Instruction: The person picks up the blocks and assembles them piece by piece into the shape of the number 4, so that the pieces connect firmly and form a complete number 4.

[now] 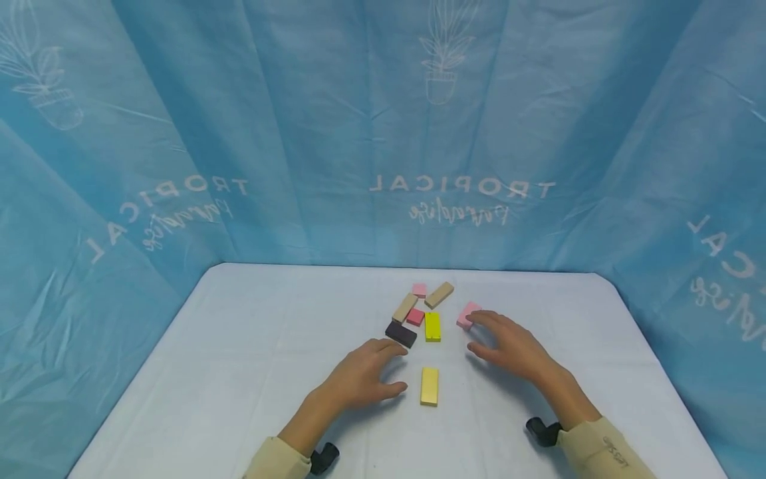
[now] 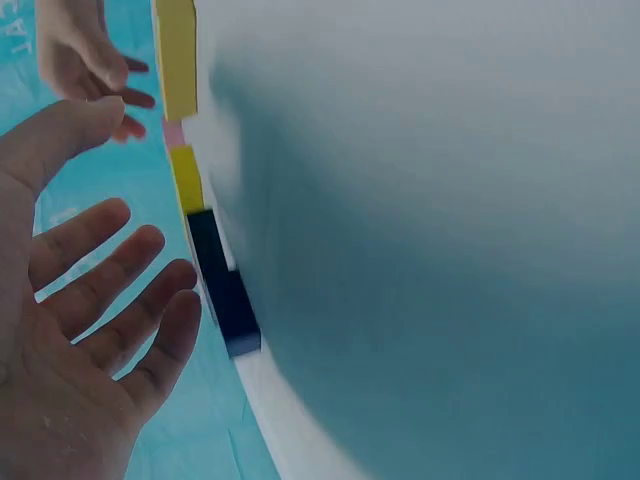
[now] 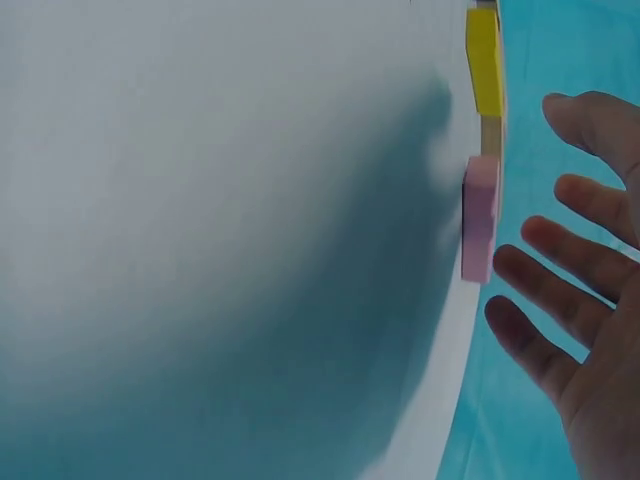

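Beige sleeves [image 1: 278, 460] sit closest to me, leading to a left hand [image 1: 362, 374] and a right hand [image 1: 511, 346] above the white worktop [image 1: 257, 346].
On my feed, both hands' fingers are loosely spread, gripping nothing. I see the left beside the gold block [image 1: 429, 387] and near the black block [image 1: 400, 334]; the right is just by the pink block [image 1: 469, 315], with a slight gap in its wrist view. Beyond the gold block lie a yellow block [image 1: 432, 327], a red block [image 1: 415, 317] and two wooden blocks [image 1: 439, 295].
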### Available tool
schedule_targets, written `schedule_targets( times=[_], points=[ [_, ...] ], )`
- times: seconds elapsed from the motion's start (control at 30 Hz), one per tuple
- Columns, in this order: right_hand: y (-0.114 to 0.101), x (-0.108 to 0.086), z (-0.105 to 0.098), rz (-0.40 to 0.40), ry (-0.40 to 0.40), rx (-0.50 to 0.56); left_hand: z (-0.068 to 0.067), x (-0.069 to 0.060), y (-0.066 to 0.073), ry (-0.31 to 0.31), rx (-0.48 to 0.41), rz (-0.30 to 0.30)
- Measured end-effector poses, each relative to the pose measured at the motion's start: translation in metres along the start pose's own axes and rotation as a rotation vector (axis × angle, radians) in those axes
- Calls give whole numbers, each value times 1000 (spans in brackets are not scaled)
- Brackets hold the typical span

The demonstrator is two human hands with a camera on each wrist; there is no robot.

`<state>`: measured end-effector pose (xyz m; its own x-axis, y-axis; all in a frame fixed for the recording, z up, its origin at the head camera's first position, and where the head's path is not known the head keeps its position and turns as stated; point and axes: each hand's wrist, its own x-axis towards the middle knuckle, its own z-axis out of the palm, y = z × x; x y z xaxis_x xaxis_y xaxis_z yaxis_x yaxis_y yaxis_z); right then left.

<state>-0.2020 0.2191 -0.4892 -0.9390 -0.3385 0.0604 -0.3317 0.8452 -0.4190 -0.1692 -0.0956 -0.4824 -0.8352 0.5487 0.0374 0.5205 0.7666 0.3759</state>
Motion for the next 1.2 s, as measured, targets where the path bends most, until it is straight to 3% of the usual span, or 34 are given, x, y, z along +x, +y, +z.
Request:
schedule_targets(
  times=[0.17,0.6,1.2],
  points=[
    [-11,7,8,-21,-44,-40,9,7,8,-3,-13,73],
    [-22,26,20,-80,22,-89,19,17,18,-46,-4,163],
    [-33,51,37,-57,-57,-68,21,20,23,-79,110,136]
  ],
)
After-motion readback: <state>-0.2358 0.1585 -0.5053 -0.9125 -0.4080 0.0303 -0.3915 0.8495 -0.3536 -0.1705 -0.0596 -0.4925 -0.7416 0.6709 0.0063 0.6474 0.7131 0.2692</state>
